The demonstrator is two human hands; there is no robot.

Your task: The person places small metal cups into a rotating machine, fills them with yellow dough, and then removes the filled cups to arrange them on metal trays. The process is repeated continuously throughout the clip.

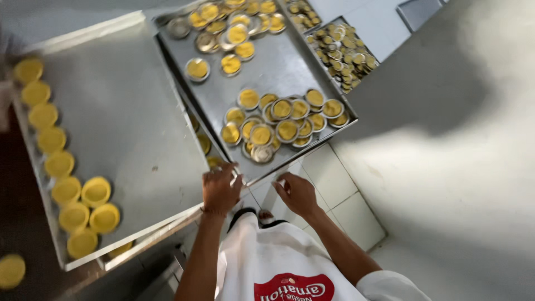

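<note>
My left hand (220, 190) and right hand (295, 192) pinched the near edge of the steel tray (278, 67), where filled tart tins (273, 125) crowded toward me, and I judged any tilt could slide them off.

Far tray (267, 72) cut by top edge. Third tray (340, 47) far right: contents too small to tell. Yellow disc (11, 271) cut at left edge. Left hand (220, 189) fingertips blurred.
</note>
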